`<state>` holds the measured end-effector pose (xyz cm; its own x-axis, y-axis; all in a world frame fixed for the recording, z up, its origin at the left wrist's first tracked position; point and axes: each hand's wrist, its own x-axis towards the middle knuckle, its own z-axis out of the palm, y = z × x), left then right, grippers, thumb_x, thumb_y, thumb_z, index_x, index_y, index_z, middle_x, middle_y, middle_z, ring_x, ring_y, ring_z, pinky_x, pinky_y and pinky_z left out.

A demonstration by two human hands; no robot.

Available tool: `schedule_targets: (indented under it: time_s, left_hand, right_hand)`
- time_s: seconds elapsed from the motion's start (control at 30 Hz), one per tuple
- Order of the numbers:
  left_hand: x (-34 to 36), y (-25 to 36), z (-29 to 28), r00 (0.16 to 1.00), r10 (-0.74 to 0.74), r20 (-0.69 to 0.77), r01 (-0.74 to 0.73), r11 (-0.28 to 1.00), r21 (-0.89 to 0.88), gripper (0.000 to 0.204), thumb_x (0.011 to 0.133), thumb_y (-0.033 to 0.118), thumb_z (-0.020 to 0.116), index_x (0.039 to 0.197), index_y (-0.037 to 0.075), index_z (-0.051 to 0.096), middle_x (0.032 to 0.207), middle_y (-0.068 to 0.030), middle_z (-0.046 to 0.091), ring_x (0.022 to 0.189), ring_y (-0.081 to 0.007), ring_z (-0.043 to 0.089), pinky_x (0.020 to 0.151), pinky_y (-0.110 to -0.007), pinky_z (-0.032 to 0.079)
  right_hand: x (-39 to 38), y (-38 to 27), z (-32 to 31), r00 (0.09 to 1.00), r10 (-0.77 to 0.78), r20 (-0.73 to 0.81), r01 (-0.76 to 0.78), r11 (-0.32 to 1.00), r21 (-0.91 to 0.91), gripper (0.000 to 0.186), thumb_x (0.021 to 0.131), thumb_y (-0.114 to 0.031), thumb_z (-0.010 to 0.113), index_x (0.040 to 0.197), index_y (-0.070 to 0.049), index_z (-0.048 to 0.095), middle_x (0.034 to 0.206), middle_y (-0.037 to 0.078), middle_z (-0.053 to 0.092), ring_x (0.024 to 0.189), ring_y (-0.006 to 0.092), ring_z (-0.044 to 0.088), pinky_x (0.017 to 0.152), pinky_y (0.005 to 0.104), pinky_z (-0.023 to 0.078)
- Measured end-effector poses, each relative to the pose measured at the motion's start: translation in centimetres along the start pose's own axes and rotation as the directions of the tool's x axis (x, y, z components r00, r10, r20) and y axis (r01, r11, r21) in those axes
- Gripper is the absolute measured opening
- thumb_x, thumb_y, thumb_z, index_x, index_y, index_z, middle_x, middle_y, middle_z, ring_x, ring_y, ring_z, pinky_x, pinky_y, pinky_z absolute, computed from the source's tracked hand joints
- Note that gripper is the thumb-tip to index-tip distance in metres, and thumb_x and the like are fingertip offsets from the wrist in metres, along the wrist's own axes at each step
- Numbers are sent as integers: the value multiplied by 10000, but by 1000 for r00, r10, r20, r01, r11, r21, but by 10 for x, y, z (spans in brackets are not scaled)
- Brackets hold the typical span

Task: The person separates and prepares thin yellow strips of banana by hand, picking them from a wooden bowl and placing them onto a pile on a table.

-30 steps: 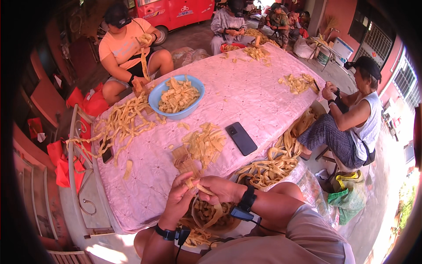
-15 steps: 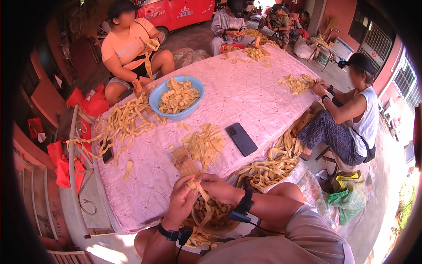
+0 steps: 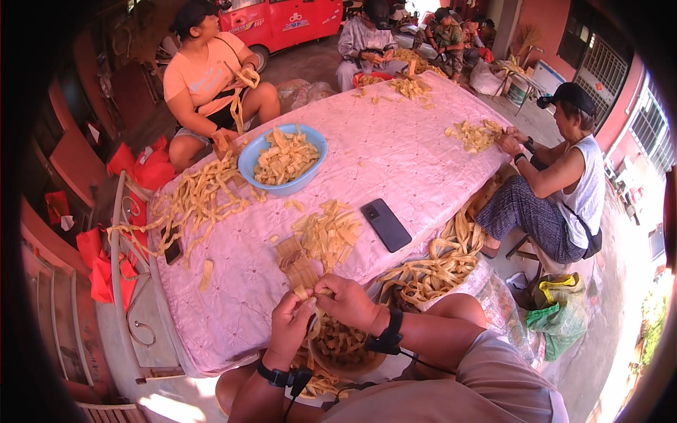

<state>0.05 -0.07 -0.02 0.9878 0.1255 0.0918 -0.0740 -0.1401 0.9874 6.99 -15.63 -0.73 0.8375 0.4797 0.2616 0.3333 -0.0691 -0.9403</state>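
My left hand (image 3: 290, 323) is closed, its thumb and fingers pinching a pale yellow flat strip (image 3: 302, 291) at the near edge of the table. Close beside it my right hand (image 3: 348, 304) is closed too, gripping the same strip, most of which the fingers hide. Just beyond my hands lies a brown ribbed flat piece (image 3: 296, 262). A loose heap of short yellow pieces (image 3: 328, 234) touches its right side. Below my hands, a round basin (image 3: 361, 369) holds more strips, partly covered by my arms.
A blue basin (image 3: 248, 170) of short pieces stands by long tangled strips (image 3: 194, 201) on the pink-covered table (image 3: 395, 148). A black phone (image 3: 386, 224) lies right of the heap. Long strips (image 3: 451, 257) fill a sack at right. Several people sit around, handling strips.
My hands have shifted slightly, the right one turning over the strip. The strip end that hung below them shows less now. The person at far left has turned their head.
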Motion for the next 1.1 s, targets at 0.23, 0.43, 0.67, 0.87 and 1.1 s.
schedule_targets:
  time_s: [0.23,0.43,0.67,0.87,1.1]
  left_hand:
    - [1,-10,2,994,-109,-12,105,981,-164,176,954,73,573,1100,-17,617,982,-8,643,890,-55,550,798,-216,454]
    - [1,-11,1,992,-115,-43,108,984,-140,158,955,63,563,1077,-21,618,979,-17,645,888,-57,550,802,-219,457]
    - [4,-9,0,993,-115,-11,111,975,-192,127,950,54,559,1042,-23,603,927,-8,636,850,-50,546,755,-210,457]
    - [4,-15,-4,991,-129,38,133,982,-130,165,959,37,528,1110,-5,580,980,-1,623,869,-45,551,770,-200,443]
    - [7,-4,3,992,-113,57,124,961,-246,122,965,69,543,1058,-5,572,934,-7,622,828,-39,574,730,-200,474]
  right_hand:
    - [-1,11,11,994,109,20,-111,964,242,124,844,-1,630,958,-17,584,832,36,599,759,100,573,653,248,459]
    - [1,18,4,956,210,203,-282,843,457,194,876,18,606,1059,-8,547,907,0,588,797,58,547,686,211,451]
    - [2,-1,-2,982,126,144,-162,950,269,144,878,13,596,1022,12,595,842,47,628,761,98,613,664,248,497]
    - [4,0,0,979,162,126,-186,959,212,112,929,-20,573,1027,20,609,844,37,638,735,85,615,636,229,504]
    - [4,-4,-1,995,89,42,-95,979,178,82,893,17,580,964,42,612,834,73,620,691,118,629,620,249,502]
